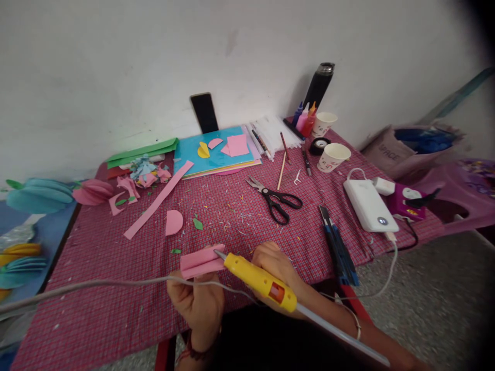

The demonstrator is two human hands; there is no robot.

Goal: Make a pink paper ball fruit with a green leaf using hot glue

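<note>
My left hand (198, 304) is closed around a folded pink paper piece (201, 260), holding it up near the table's front edge. My right hand (279, 269) grips a yellow hot glue gun (260, 281). The gun's metal nozzle touches the right end of the pink paper. A clear glue stick (340, 335) sticks out of the gun's back toward the lower right. The gun's grey cord (96, 284) runs off to the left across the red checked tablecloth (100, 288).
Black scissors (276, 198), a pink strip (158, 201), a pink half-circle (174, 222), pencils and blue-handled tools (338, 247) lie on the cloth. A stack of coloured paper (216, 152), paper cups (333, 156), a black flask (319, 85) and a white power bank (369, 206) stand farther back and right.
</note>
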